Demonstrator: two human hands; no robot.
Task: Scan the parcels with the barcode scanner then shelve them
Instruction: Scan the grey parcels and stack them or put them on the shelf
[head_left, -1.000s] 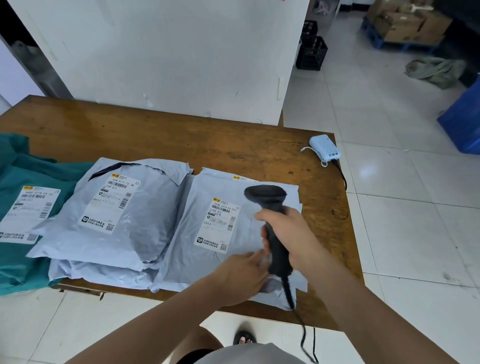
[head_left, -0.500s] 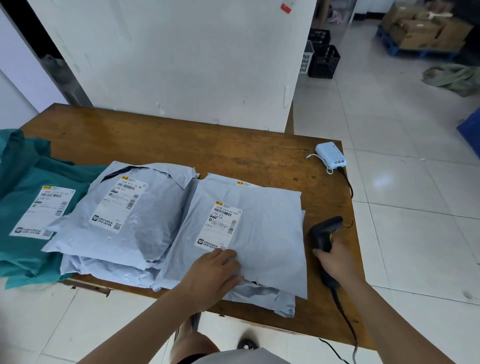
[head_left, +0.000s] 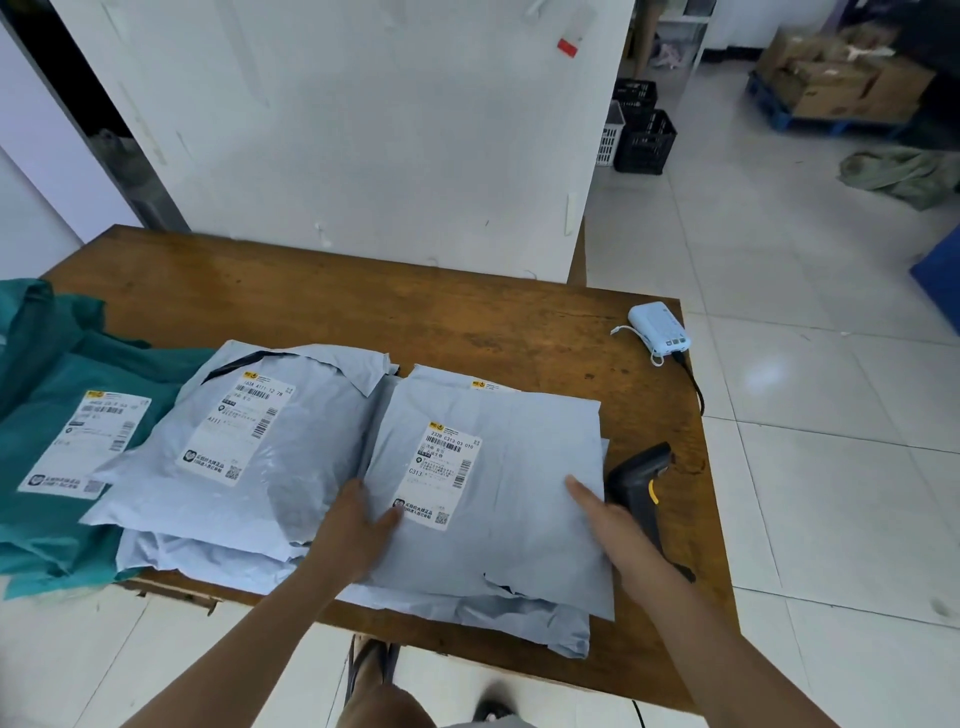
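Wood makes up the brown table (head_left: 415, 312), and a flat grey parcel (head_left: 519, 493) with a white label lies on it, near the front edge. The left hand (head_left: 353, 530) holds the parcel's side at 9 o'clock, thumb on top by the label corner. The right hand (head_left: 613, 525) holds the side at 3 o'clock, thumb on top, with the other fingers hidden under the edge. The black barcode scanner (head_left: 636, 480) lies on the table just beside the parcel at 3 o'clock, and no hand holds it. A puffy grey parcel (head_left: 291, 467) sits at 9 o'clock, touching the first. A green parcel (head_left: 47, 374) lies further out at 9 o'clock. A small light-blue box (head_left: 658, 327) sits at 1 o'clock.
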